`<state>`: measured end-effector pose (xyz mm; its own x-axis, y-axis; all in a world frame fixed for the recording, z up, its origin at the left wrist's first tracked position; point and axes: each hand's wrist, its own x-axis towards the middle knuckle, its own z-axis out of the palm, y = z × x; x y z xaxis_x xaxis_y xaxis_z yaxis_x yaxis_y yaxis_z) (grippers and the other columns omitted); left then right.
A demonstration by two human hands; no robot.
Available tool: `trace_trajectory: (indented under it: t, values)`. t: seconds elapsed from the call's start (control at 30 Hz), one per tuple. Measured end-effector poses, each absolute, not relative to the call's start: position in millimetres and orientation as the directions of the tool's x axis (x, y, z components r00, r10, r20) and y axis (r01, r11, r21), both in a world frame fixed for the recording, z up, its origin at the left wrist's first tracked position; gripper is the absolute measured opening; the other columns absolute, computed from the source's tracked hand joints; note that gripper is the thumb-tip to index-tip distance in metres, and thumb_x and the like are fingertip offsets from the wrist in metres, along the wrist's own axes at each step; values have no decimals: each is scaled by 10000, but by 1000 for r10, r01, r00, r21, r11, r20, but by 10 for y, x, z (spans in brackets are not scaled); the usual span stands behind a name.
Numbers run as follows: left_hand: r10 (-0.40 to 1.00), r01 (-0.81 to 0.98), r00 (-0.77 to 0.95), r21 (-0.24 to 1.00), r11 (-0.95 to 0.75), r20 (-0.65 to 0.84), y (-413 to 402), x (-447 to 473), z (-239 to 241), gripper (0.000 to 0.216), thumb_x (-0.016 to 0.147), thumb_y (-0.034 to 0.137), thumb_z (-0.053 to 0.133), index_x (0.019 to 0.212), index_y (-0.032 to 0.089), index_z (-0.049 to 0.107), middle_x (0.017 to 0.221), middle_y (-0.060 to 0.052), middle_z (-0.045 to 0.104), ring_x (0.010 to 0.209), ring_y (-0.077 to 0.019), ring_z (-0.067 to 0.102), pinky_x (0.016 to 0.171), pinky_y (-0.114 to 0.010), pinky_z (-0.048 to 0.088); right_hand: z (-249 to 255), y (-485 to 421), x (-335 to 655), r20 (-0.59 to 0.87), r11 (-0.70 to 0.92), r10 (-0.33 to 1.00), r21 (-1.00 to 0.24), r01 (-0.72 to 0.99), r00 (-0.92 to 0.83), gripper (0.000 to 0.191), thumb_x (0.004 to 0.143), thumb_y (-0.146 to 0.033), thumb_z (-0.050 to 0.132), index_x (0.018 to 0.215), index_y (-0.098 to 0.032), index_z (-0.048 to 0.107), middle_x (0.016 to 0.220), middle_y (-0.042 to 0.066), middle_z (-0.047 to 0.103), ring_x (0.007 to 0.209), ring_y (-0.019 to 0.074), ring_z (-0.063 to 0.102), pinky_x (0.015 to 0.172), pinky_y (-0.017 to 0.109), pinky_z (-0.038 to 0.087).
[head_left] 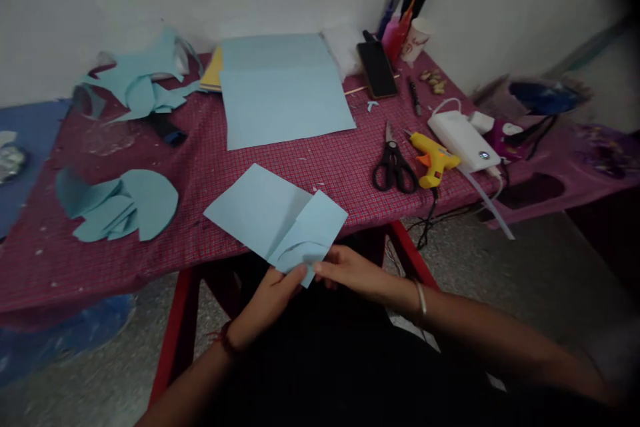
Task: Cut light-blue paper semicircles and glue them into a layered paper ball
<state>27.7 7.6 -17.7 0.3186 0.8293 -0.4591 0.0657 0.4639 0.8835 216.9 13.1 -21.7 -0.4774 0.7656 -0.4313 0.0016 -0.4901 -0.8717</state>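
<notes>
My left hand [280,292] pinches the lower left edge of a light blue paper piece [321,219], thumb on top. From the right, my right hand [350,268] grips the same piece near its lower corner. A curved slit or the edge of a rounded paper shape crosses the piece just above my thumbs; I cannot tell which. Partly beneath it, a blue paper square [257,203] lies at the table's front edge. To the right rest black-handled scissors [394,170] and a yellow glue gun [434,159].
Large blue sheets [287,103] lie at the back. Cut blue pieces [150,197] and curled paper scraps [145,83] are on the left. A phone [377,69], several paint bottles [397,33], a paper cup [417,40] and a white power bank [465,140] stand or lie right.
</notes>
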Motion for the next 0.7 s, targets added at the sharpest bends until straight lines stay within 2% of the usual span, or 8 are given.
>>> trace_trajectory:
  t: [0.13, 0.27, 0.4, 0.47, 0.53, 0.57, 0.63, 0.7]
  values:
    - [822, 49, 279, 862, 504, -497, 78, 288, -177, 235, 791, 403, 684, 860, 181, 714, 723, -10, 653, 581, -121, 490, 555, -240, 393, -321, 154, 1957, -405, -472, 858, -864, -174, -317, 281, 727, -417, 713, 768, -162, 601, 630, -30, 540, 541, 86, 439, 540, 243, 392]
    - [811, -247, 161, 772, 585, -563, 91, 400, -184, 257, 712, 372, 775, 835, 161, 696, 697, 6, 656, 580, -103, 529, 572, -225, 427, -365, 129, 1836, -348, -397, 907, -893, -212, -237, 286, 735, -387, 697, 911, -168, 646, 853, 29, 677, 758, 151, 591, 766, 318, 498]
    - [781, -472, 139, 652, 593, -609, 129, 490, -121, 400, 655, 285, 828, 1010, 156, 694, 979, -58, 731, 862, -184, 661, 854, -309, 501, -244, 190, 2001, -126, -91, 937, -989, 120, -326, 226, 801, -378, 641, 901, -178, 677, 859, 25, 714, 774, 169, 634, 746, 308, 529]
    - [761, -481, 94, 640, 599, -642, 138, 487, -79, 426, 640, 255, 837, 1031, 164, 696, 996, -53, 740, 899, -199, 674, 913, -333, 495, -34, 298, 2300, -75, 84, 903, -935, 344, -423, 175, 768, -352, 688, 819, -185, 693, 773, 2, 709, 699, 166, 633, 674, 280, 522]
    - [753, -485, 40, 646, 590, -657, 129, 461, -45, 434, 642, 239, 834, 1051, 185, 696, 1022, -41, 744, 930, -205, 681, 951, -346, 486, 238, 455, 2696, -36, 88, 966, -888, 452, -258, 199, 864, -319, 568, 886, -155, 676, 854, 59, 700, 785, 200, 629, 751, 337, 503]
    - [758, -489, 20, 655, 576, -652, 116, 445, -33, 437, 641, 232, 833, 1054, 193, 698, 1032, -37, 745, 943, -207, 682, 961, -348, 484, 361, 553, 2894, 16, 79, 992, -843, 531, -122, 232, 895, -288, 512, 997, -132, 652, 956, 102, 690, 867, 226, 621, 816, 379, 481]
    - [785, -495, 11, 679, 542, -619, 87, 417, -25, 441, 642, 231, 832, 1060, 190, 699, 1042, -43, 745, 962, -213, 683, 963, -353, 487, 515, 775, 3215, 128, -29, 986, -483, 875, 103, 348, 862, -293, 557, 1152, -103, 591, 1053, 162, 671, 937, 279, 619, 844, 421, 465]
    - [811, -499, 27, 696, 517, -584, 69, 398, -41, 447, 652, 251, 828, 1072, 173, 697, 1040, -61, 746, 965, -218, 685, 950, -358, 494, 532, 991, 3370, 64, -95, 992, -153, 984, 106, 494, 850, -372, 584, 1229, -58, 541, 1091, 228, 655, 969, 344, 620, 829, 456, 462]
